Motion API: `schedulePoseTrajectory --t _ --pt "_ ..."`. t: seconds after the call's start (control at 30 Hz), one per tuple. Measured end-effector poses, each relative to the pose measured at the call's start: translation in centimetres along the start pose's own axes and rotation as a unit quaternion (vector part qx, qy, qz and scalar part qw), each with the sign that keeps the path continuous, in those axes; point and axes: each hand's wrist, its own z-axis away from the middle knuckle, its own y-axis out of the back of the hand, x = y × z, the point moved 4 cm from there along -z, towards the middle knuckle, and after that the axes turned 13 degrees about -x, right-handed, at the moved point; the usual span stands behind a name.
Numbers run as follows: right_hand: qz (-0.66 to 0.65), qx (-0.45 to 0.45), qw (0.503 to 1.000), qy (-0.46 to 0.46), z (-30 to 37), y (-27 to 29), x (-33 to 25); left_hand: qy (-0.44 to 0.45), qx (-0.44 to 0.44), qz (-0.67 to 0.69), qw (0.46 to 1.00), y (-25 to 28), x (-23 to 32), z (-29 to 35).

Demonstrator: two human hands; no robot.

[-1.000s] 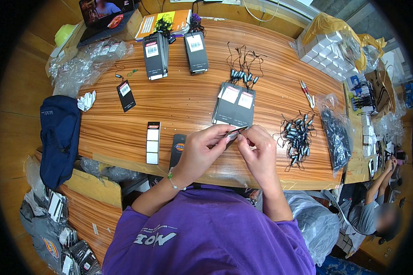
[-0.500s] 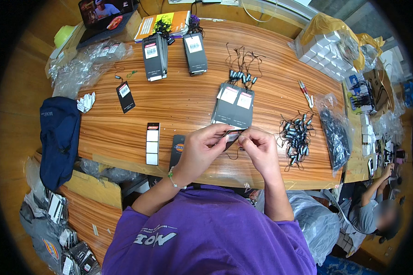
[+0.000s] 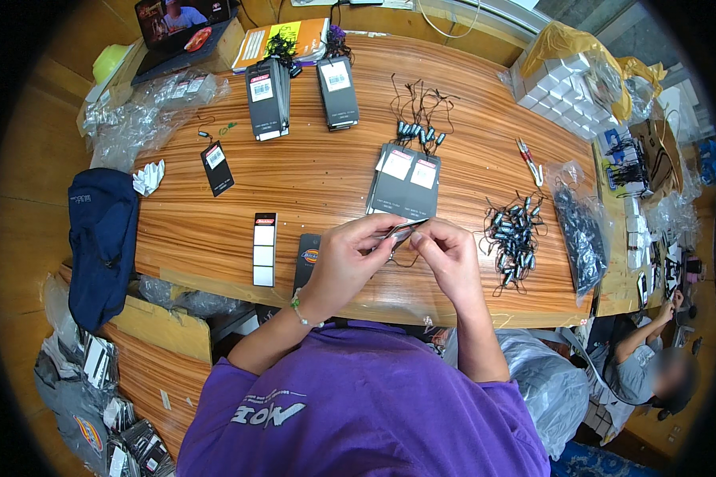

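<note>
My left hand (image 3: 356, 250) grips a dark hang tag (image 3: 406, 228), which is tilted and seen nearly edge-on. At the tag's right end my right hand (image 3: 449, 250) is closed in a pinch on its black string (image 3: 406, 263), a loop of which dangles between the hands. Just beyond lies a stack of grey hang tags (image 3: 406, 187) with white labels, their strings (image 3: 422, 103) fanned out on the far side. To the right is a tangled heap of loose black strings (image 3: 515, 242). A dark tag (image 3: 306, 258) lies partly behind my left hand, beside a label strip (image 3: 264, 250).
Two tag stacks (image 3: 268, 99) (image 3: 338, 94) stand at the back, and a single tag (image 3: 215, 168) lies left. Red-handled snippers (image 3: 529, 161), a bag of strings (image 3: 581, 238) and white boxes (image 3: 561, 91) are on the right. A navy bag (image 3: 102, 242) hangs over the left edge; a co-worker (image 3: 640, 370) sits far right.
The tag between my hands has tilted flatter, showing less of its face. My right fingers have shifted slightly at its end. The co-worker's arms have moved a little.
</note>
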Motion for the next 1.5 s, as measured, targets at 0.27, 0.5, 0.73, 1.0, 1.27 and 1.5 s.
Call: schedulePoseTrajectory --t 0.27,0.5,0.73,1.0,1.27,1.5 --pt "0.091 0.029 0.995 0.005 0.1 -0.1 -1.3 -0.038 0.001 -0.149 0.988 0.1 0.3 0.0" --pt "-0.026 0.016 0.999 0.029 -0.1 -0.3 0.4 -0.054 0.039 -0.069 0.995 0.2 -0.4 -0.1" --pt "0.125 0.050 0.990 0.049 0.4 -0.5 -2.2 -0.052 0.051 0.076 0.994 0.3 -1.2 -0.3" --pt "0.170 0.059 0.983 0.047 0.4 -0.7 -2.5 -0.035 0.036 0.084 0.995 0.2 -1.0 -0.2" --pt "0.111 0.059 0.990 0.057 0.1 -0.6 -1.7 -0.029 0.035 0.080 0.996 -0.1 -1.2 -0.1" --pt "-0.100 0.013 0.995 -0.013 0.0 -0.5 0.6 -0.028 0.033 -0.047 0.998 -0.2 -0.9 0.3"
